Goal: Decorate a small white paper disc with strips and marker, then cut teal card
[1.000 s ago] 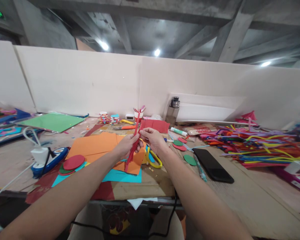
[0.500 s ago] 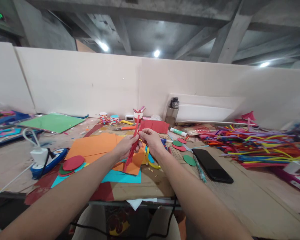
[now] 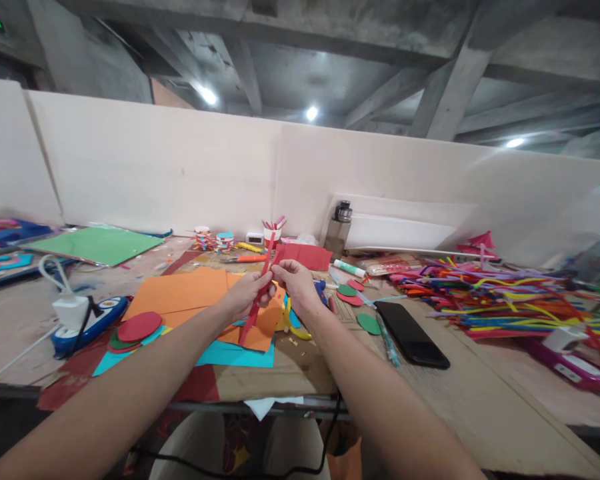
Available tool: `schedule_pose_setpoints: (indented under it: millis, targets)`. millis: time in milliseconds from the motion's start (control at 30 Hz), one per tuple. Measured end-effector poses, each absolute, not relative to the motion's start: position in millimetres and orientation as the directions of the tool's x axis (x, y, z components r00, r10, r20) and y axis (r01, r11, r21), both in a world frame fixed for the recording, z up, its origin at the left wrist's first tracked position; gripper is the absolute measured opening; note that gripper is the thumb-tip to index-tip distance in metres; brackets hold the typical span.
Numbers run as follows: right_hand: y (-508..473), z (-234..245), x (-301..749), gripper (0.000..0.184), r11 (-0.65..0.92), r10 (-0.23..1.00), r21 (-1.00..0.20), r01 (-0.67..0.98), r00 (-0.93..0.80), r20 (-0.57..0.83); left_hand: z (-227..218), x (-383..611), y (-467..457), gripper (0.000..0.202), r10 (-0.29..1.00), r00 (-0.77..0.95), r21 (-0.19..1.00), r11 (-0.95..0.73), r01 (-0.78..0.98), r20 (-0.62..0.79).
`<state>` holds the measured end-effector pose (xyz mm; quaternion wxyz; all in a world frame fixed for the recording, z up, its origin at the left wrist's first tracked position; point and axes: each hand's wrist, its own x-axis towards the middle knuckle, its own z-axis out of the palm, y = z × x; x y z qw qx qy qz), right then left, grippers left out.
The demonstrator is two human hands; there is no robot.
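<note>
A long narrow strip of red paper (image 3: 251, 319) slants through my left hand (image 3: 247, 293), whose fingers are closed around its middle. My right hand (image 3: 294, 277) pinches at the strip's edge, close against the left fingertips. Several layers seem to lie together in the strip's lower end. Under the hands lie orange paper sheets (image 3: 175, 293) and a light blue sheet (image 3: 235, 355). Behind the right hand rests a folded red paper piece (image 3: 305, 257). A yellow-handled tool (image 3: 296, 328), partly hidden, lies below the right wrist.
A black phone (image 3: 413, 333), a glue stick (image 3: 349, 268) and paper circles (image 3: 369, 324) lie to the right, before a heap of pipe cleaners (image 3: 490, 293). A bottle (image 3: 338, 230) and a cup of sticks (image 3: 272, 237) stand behind. A blue power strip (image 3: 93, 327) sits left.
My view has turned slightly, so the table items appear shifted left. Both hands stay together on the red strip, with little change in grip.
</note>
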<state>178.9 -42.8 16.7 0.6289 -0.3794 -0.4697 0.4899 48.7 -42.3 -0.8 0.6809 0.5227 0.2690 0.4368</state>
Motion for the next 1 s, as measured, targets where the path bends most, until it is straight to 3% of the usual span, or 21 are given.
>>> schedule_pose_setpoints:
  millis: [333,533,1000]
  targets:
    - [-36.8,14.0,179.8,0.04,0.205,0.979,-0.939,-0.277,0.079,0.19,-0.9,47.3,-39.7,0.042,0.872,0.463,0.957,-0.022,-0.289,0.16]
    - [-34.2,11.4,184.1,0.033,0.153,0.988,-0.955,-0.254,0.021,0.153,-6.4,46.5,-34.9,0.04,0.85,0.493,0.959,-0.048,-0.279,0.186]
    - [-36.9,17.3,185.7,0.036,0.172,0.984,-0.916,-0.362,0.029,0.173,0.2,46.8,-45.6,0.051,0.797,0.597,0.982,0.028,-0.188,0.092]
